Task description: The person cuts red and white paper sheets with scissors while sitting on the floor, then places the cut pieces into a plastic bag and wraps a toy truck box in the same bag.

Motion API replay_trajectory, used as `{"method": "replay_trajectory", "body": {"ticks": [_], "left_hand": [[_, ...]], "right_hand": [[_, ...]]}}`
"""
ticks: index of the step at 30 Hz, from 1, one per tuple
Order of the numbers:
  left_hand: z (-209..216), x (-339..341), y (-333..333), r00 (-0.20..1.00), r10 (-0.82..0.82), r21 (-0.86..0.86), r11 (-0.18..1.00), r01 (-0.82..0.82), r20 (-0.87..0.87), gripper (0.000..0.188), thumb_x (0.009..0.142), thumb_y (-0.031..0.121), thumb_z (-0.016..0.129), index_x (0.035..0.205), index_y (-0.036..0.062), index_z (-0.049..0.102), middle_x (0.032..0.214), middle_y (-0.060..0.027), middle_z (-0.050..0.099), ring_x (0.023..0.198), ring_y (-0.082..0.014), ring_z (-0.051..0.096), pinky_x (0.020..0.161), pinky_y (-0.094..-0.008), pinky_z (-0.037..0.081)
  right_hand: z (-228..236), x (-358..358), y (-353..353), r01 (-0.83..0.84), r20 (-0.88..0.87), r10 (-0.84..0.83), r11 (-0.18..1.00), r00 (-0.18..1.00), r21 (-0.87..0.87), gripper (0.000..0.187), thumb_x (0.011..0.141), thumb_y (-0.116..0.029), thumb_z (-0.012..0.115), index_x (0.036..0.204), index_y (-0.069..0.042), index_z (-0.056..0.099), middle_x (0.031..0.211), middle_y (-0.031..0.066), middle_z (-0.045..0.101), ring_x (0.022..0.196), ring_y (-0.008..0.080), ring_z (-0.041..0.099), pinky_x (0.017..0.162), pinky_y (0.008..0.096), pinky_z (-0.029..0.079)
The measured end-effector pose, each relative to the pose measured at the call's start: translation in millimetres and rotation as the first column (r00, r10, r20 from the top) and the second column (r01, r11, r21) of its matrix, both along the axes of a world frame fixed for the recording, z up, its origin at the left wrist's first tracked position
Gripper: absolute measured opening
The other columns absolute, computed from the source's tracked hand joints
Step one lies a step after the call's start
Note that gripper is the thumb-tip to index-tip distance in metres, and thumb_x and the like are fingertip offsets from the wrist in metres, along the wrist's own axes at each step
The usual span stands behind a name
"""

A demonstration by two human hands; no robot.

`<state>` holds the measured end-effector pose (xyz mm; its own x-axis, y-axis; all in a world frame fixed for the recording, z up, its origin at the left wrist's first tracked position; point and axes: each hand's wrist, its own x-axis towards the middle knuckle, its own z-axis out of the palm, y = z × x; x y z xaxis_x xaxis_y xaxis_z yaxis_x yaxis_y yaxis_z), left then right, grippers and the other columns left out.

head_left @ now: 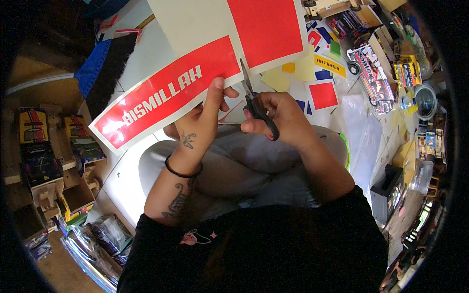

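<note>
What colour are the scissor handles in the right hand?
Scissor handles: black, with pink inside; head view shows them best.

Red white-lettered strip (163, 93), slanting, black-handled scissors (251, 101) at its right end

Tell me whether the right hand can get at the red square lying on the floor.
Probably yes: the red square lies uncovered, to the right of the right hand. But that hand holds scissors, so it would likely need freeing first.

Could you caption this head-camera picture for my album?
Left hand grips a red-printed sheet; right hand holds black-handled scissors at its edge.
</note>
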<state>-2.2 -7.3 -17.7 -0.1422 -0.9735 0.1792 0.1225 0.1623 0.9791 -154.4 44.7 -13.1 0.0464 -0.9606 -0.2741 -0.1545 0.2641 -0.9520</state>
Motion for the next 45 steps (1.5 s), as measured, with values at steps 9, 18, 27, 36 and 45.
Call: {"method": "replay_trajectory", "body": {"ticks": [9,18,27,36,45], "left_hand": [[0.2,0.5,-0.5,1.0,0.009,-0.035,0.999,-0.009,0.02,0.024,0.085,0.024,0.057,0.085,-0.0002,0.058,0.071,-0.0075,0.064,0.052,-0.0073,0.054,0.045,-0.0171,0.042],[-1.7,1.1,-1.0,1.0,0.005,-0.042,0.999,-0.004,0.026,0.024,0.085,0.025,0.057,0.085,0.001,0.058,0.071,-0.0063,0.064,0.053,-0.0071,0.055,0.045,-0.0168,0.043],[2.9,0.7,0.9,0.998,0.017,-0.013,1.0,-0.016,0.067,0.023,0.086,0.022,0.055,0.09,-0.001,0.057,0.067,-0.0089,0.061,0.051,-0.011,0.051,0.046,-0.0213,0.041],[3.2,1.6,0.2,0.999,0.01,0.0,1.0,-0.01,0.051,0.022,0.085,0.024,0.057,0.085,0.002,0.059,0.067,-0.0041,0.062,0.051,-0.0059,0.052,0.045,-0.0175,0.042],[4.5,0.6,2.7,0.997,-0.036,0.062,0.998,0.031,0.065,0.021,0.086,0.023,0.056,0.088,0.0023,0.058,0.064,-0.0054,0.06,0.047,-0.007,0.048,0.042,-0.0186,0.037]], "right_hand": [[1.1,-1.2,-0.2,-0.008,-0.039,0.008,1.0,0.999,0.002,0.05,0.055,-0.037,0.081,0.078,0.001,0.057,0.061,0.0012,0.052,0.053,0.0076,0.047,0.049,0.0187,0.036],[1.1,-2.3,-0.8,-0.015,-0.103,0.018,1.0,0.995,0.026,0.05,0.054,-0.038,0.081,0.075,0.001,0.057,0.057,0.0014,0.051,0.05,0.0078,0.047,0.048,0.0183,0.035],[-1.7,-0.9,-0.5,0.007,-0.097,-0.006,1.0,0.995,0.012,0.045,0.056,-0.034,0.081,0.073,-0.001,0.056,0.055,0.0012,0.052,0.048,0.0068,0.046,0.045,0.018,0.033],[-5.7,-0.2,-0.4,0.003,-0.126,-0.008,0.999,0.992,-0.037,0.042,0.057,-0.035,0.081,0.068,-0.003,0.056,0.055,-0.0007,0.051,0.048,0.0061,0.046,0.045,0.0183,0.032],[-7.2,1.0,-1.8,0.053,-0.111,-0.06,0.996,0.992,-0.066,0.047,0.053,-0.042,0.081,0.058,-0.002,0.056,0.052,0.003,0.052,0.047,0.0103,0.047,0.046,0.0224,0.037]]}}
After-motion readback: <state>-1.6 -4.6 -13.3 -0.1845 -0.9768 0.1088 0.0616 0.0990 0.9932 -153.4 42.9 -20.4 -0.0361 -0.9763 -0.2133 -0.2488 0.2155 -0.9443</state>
